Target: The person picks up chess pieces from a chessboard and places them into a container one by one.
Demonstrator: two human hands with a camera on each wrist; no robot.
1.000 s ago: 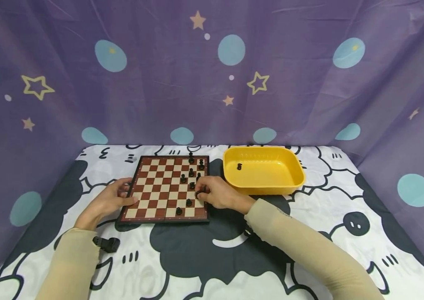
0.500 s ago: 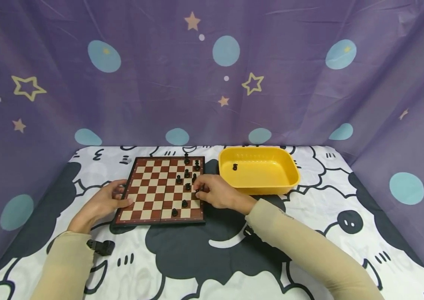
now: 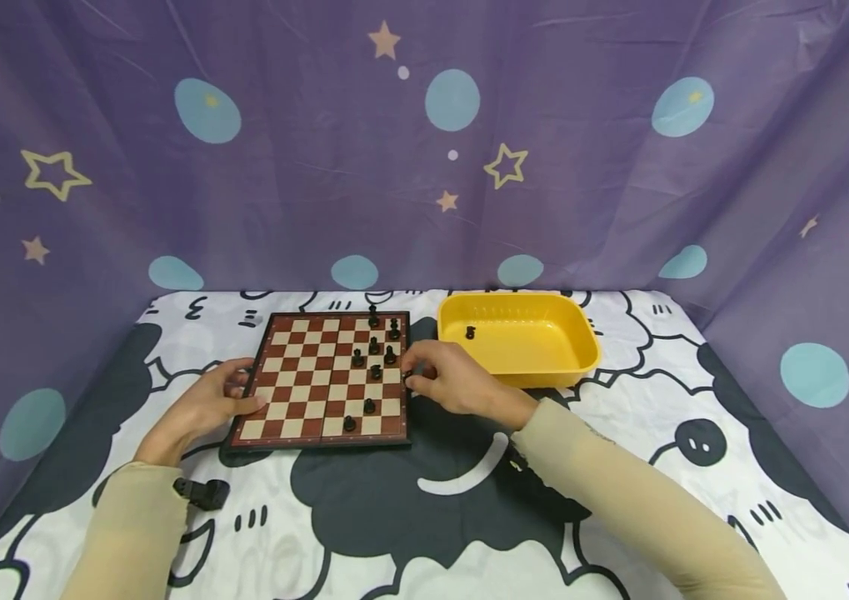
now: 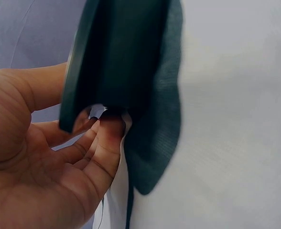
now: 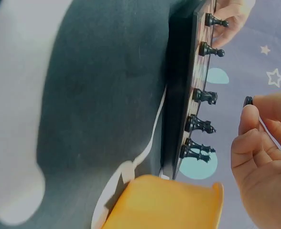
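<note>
The chessboard has red-brown and cream squares, and several black chess pieces stand upright on its right half. At the board's left edge my left hand grips it, thumb on top; in the left wrist view the fingers reach under the dark rim. My right hand is just off the right edge, pinching a black chess piece between thumb and fingers. Only one end of that piece shows, so its kind is hidden. In the right wrist view it is apart from the board.
A yellow plastic basin stands right of the board, behind my right forearm, with one black chess piece inside. The cartoon-print cloth covers the table. A purple curtain hangs behind.
My right hand has moved a little to the right, taking a black chess piece off the board's right edge. The left hand keeps its hold. The head view shifted slightly earlier.
</note>
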